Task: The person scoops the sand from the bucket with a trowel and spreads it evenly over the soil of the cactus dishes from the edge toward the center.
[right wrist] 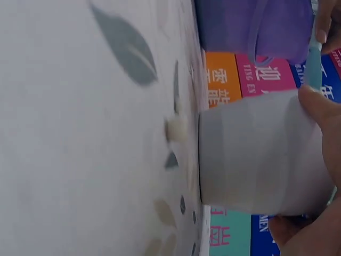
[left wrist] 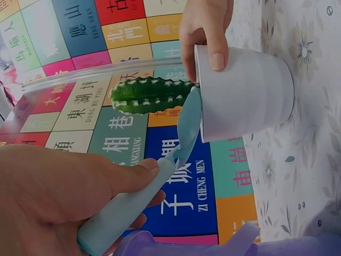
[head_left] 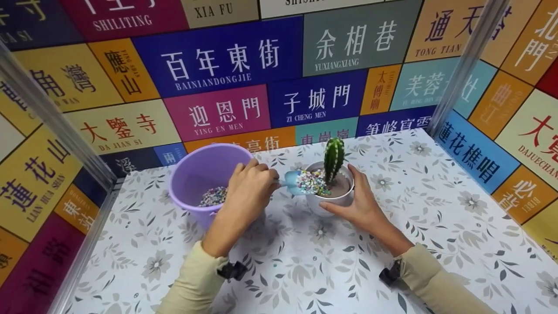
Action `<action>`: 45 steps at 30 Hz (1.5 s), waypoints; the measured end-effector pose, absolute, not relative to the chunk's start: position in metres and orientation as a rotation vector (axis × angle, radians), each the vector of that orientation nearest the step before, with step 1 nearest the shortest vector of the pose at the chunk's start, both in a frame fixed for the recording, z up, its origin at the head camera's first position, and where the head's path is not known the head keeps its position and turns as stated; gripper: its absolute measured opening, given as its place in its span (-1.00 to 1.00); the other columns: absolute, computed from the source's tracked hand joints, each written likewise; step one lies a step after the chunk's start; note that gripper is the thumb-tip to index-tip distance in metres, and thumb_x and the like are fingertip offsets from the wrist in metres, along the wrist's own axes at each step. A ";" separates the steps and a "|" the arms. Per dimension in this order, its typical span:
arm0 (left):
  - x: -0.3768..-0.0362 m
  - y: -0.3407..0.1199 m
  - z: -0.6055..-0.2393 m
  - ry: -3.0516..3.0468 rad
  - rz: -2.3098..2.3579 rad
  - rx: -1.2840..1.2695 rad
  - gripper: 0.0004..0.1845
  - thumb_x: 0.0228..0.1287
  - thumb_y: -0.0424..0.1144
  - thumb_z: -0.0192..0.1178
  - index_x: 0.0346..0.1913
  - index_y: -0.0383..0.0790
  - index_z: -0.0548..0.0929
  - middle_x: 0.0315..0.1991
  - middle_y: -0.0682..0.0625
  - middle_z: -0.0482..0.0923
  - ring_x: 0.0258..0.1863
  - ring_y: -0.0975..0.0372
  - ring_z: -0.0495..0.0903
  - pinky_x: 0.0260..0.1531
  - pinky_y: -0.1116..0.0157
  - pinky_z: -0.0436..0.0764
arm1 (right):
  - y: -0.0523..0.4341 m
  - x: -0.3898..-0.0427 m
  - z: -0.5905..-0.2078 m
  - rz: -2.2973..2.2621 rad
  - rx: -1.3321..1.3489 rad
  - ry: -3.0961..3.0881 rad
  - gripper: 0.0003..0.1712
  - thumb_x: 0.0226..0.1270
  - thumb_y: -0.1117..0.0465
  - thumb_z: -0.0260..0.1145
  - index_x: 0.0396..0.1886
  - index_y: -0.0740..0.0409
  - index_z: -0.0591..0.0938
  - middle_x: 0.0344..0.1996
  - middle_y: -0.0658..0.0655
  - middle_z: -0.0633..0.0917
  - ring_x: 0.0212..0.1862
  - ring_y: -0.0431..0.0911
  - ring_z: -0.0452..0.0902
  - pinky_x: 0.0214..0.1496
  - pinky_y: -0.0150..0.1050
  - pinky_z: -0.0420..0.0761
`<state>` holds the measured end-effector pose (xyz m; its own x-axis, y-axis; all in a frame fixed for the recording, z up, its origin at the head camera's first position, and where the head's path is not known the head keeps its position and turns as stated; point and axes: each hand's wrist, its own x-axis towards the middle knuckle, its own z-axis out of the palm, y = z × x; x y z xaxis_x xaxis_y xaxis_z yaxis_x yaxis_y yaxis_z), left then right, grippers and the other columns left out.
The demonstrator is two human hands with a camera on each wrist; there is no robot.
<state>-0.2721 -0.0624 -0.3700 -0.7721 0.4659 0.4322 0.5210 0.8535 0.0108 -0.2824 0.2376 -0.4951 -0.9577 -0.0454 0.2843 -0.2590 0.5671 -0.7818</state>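
Observation:
My left hand [head_left: 250,189] grips the handle of a light blue shovel [left wrist: 128,205], whose blade reaches over the rim of a white pot [head_left: 324,205]. Multicoloured pebbles [head_left: 311,182] lie on the blade and at the left side of the pot. A green cactus [head_left: 334,159] stands upright in brown soil inside it. My right hand [head_left: 359,203] holds the pot from its right side, thumb toward the front and fingers behind. In the right wrist view the pot [right wrist: 261,154] stands on the table. The soil is hidden in both wrist views.
A purple bucket [head_left: 178,192] with more coloured pebbles [head_left: 213,197] inside stands left of the pot, partly behind my left forearm. The table [head_left: 314,266] has a white floral cover. Printed panels and metal posts [head_left: 468,61] enclose its back and sides.

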 end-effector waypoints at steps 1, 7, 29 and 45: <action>-0.272 -0.062 -0.370 -2.609 -0.185 -0.731 -0.89 0.40 -0.17 0.48 -0.11 -0.08 0.88 -0.21 -0.06 0.84 -0.11 0.01 0.70 -0.14 0.03 0.53 | 0.237 -0.282 -0.495 1.330 0.248 -2.557 0.54 0.00 -0.23 0.77 0.77 0.15 0.02 0.65 0.38 0.20 0.63 0.30 0.22 0.64 0.33 0.28; -0.272 -0.062 -0.371 -2.617 -0.195 -0.719 -0.89 0.39 -0.17 0.48 -0.10 -0.07 0.89 -0.21 -0.05 0.84 -0.12 0.02 0.69 -0.13 0.04 0.52 | 0.246 -0.287 -0.495 1.448 0.356 -2.571 0.48 0.12 -0.09 0.73 0.79 0.06 -0.07 0.74 0.32 0.04 0.73 0.29 0.02 0.67 0.38 0.16; -0.272 -0.064 -0.367 -2.600 -0.202 -0.685 -0.89 0.38 -0.18 0.48 -0.11 -0.07 0.90 -0.19 -0.06 0.85 -0.14 0.02 0.67 -0.15 0.03 0.49 | 0.249 -0.287 -0.491 1.405 0.386 -2.672 0.55 0.13 -0.18 0.70 0.81 -0.02 -0.18 0.75 0.34 -0.02 0.75 0.35 -0.07 0.65 0.48 0.10; -0.271 -0.065 -0.367 -2.587 -0.196 -0.674 -0.89 0.38 -0.18 0.48 -0.12 -0.09 0.89 -0.20 -0.07 0.84 -0.11 0.01 0.67 -0.14 0.02 0.50 | 0.238 -0.282 -0.495 1.358 0.303 -2.624 0.64 -0.04 -0.19 0.80 0.79 0.06 -0.11 0.65 0.37 0.13 0.66 0.33 0.13 0.62 0.39 0.27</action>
<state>-0.2711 -0.0647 -0.3673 -0.7758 0.4276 0.4640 0.4927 0.8699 0.0222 -0.2819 0.2382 -0.4950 -0.9647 -0.1006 0.2434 -0.2568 0.5644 -0.7845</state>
